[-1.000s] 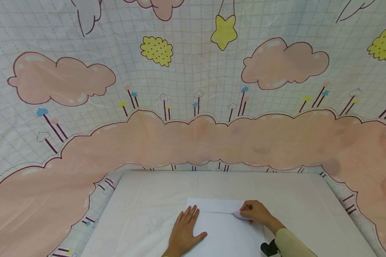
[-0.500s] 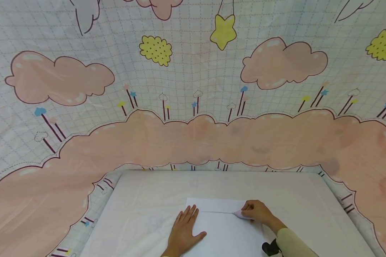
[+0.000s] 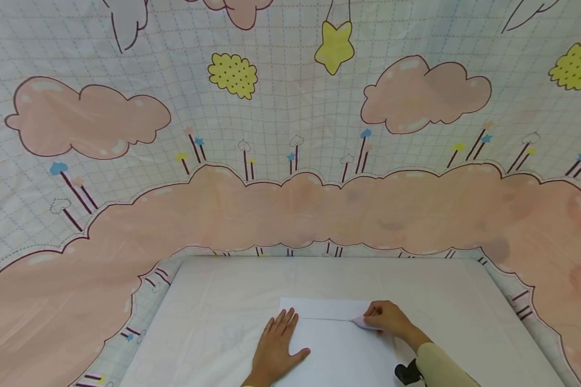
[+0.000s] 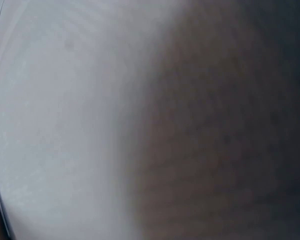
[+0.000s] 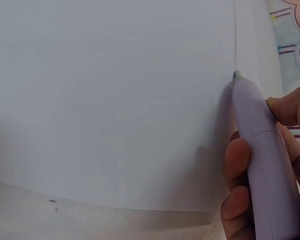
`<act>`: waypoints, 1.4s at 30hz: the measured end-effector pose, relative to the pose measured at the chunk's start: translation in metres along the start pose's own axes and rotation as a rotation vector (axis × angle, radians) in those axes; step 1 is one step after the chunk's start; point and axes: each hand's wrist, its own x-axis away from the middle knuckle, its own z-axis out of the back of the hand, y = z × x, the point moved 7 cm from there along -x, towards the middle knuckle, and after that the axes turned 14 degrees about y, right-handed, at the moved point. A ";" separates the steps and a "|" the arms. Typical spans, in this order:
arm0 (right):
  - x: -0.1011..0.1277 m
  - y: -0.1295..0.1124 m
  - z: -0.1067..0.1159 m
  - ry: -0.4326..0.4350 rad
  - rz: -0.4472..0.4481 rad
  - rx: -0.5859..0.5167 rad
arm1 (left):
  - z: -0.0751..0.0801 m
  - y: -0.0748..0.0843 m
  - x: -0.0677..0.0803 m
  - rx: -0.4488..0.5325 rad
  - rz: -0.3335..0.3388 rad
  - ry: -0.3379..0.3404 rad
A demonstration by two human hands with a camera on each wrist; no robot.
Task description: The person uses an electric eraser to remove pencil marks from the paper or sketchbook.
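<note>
A white paper sheet lies on the pale tabletop. My left hand rests flat on its left edge, fingers straight and thumb spread out. My right hand grips a lilac pen-shaped cutter, thumb on one side and curled fingers on the other. Its small tip is at the paper, where a thin, straight line ends. That line runs across the upper part of the sheet from near the left fingertips. The left wrist view is mostly blurred, with a dark shape beside a pale surface.
The white-covered table reaches back to a cloth backdrop printed with clouds and stars. A black heart-shaped item sits by the right sleeve, near the sheet's right edge.
My right hand and the cutter have crept slightly right along the sheet, and the line is a little longer. My left hand stays in place. The head view has shifted slightly.
</note>
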 end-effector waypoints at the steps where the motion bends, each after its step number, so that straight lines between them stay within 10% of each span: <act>1: 0.000 0.000 0.000 0.000 0.001 -0.004 | 0.000 0.000 0.000 0.001 0.000 0.002; 42: 0.000 -0.008 -0.009 -0.033 -0.026 -0.068 | 0.000 0.000 0.000 -0.006 -0.006 0.002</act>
